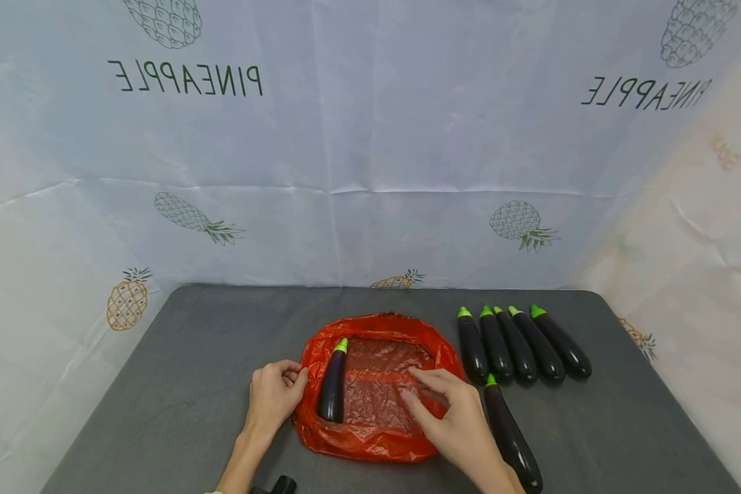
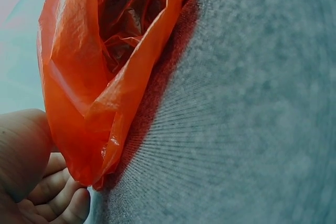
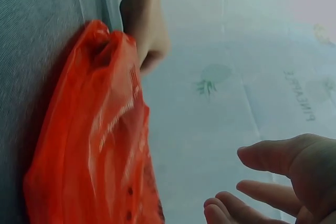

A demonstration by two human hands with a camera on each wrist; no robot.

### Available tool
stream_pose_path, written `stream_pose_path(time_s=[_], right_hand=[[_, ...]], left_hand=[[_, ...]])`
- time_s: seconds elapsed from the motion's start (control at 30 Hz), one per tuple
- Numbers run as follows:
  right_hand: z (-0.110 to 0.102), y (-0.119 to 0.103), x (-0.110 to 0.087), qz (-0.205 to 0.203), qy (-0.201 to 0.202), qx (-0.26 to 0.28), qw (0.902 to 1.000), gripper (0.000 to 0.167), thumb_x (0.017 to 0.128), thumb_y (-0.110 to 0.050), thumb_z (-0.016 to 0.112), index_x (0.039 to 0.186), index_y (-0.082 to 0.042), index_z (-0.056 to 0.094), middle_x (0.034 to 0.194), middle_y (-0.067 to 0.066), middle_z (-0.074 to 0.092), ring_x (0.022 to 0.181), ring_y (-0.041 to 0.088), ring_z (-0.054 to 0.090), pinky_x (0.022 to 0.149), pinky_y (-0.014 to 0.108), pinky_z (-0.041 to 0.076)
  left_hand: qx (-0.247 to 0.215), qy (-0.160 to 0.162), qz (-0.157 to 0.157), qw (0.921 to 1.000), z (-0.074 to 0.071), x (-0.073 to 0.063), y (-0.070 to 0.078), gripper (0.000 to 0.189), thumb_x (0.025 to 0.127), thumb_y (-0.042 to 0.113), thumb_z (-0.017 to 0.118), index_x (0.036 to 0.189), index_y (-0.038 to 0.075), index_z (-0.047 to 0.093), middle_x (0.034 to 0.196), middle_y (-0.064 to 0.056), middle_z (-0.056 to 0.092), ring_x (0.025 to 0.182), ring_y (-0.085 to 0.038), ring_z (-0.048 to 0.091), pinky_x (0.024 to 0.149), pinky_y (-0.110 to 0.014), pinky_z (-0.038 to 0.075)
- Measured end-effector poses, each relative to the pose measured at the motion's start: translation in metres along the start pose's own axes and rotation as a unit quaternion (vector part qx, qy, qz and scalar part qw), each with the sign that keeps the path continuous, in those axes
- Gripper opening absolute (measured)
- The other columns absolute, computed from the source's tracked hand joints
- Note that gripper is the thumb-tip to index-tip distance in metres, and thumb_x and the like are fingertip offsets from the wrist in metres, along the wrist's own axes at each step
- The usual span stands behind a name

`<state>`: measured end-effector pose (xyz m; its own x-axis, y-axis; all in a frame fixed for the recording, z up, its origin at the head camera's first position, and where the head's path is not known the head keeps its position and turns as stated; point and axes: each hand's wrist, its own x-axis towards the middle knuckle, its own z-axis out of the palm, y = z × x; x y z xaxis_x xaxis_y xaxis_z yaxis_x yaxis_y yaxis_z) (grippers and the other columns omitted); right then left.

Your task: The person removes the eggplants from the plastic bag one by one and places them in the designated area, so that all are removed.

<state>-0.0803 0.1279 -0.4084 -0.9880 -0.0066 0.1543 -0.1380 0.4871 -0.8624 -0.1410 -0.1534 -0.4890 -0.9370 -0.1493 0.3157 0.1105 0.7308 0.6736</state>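
A red plastic bag [image 1: 352, 447], its mouth spread wide and its rim rolled outward, sits on the grey table. Inside it, along the left side, lies a dark eggplant [image 1: 332, 387] with a bright green cap. My left hand [image 1: 274, 398] pinches the bag's left rim between thumb and fingers; in the left wrist view the bag's folded edge [image 2: 100, 150] runs down into that grip. Over the bag's right side hovers my right hand [image 1: 453, 418], thumb and fingers apart and nothing between them. The right wrist view shows its spread fingers [image 3: 262, 156] away from the red plastic [image 3: 100, 145].
Several eggplants [image 1: 521, 346] lie side by side right of the bag, caps toward the back. Another eggplant [image 1: 511, 439] lies nearer, beside my right wrist. A small black object [image 1: 283, 485] is at the front edge. Pineapple-print cloth [image 1: 370, 137] hangs behind the table.
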Motion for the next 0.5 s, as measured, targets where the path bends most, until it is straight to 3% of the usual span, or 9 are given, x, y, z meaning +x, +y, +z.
stream_pose_path(time_s=[0.27,0.5], right_hand=[[0.028,-0.001,0.01,-0.021,-0.035,0.04,0.9984,0.036,0.086,-0.021,0.082,0.121,-0.013,0.076,0.109,0.006,0.073,0.094,0.019,0.074,0.08,0.03,0.062],[0.044,-0.001,0.017,-0.026,-0.047,0.084,0.995,0.038,0.09,-0.025,0.079,0.124,-0.011,0.074,0.116,0.016,0.071,0.1,0.029,0.074,0.083,0.029,0.061]], left_hand=[[-0.001,-0.003,-0.006,1.0,0.0,0.0,0.0,0.009,0.083,0.006,0.078,0.075,0.002,0.074,0.061,-0.003,0.066,0.051,-0.001,0.052,0.054,-0.021,0.048],[-0.003,-0.007,-0.008,0.9999,0.0,0.0,0.0,0.009,0.083,0.005,0.078,0.076,0.002,0.075,0.062,-0.003,0.066,0.051,0.0,0.052,0.054,-0.021,0.048]])
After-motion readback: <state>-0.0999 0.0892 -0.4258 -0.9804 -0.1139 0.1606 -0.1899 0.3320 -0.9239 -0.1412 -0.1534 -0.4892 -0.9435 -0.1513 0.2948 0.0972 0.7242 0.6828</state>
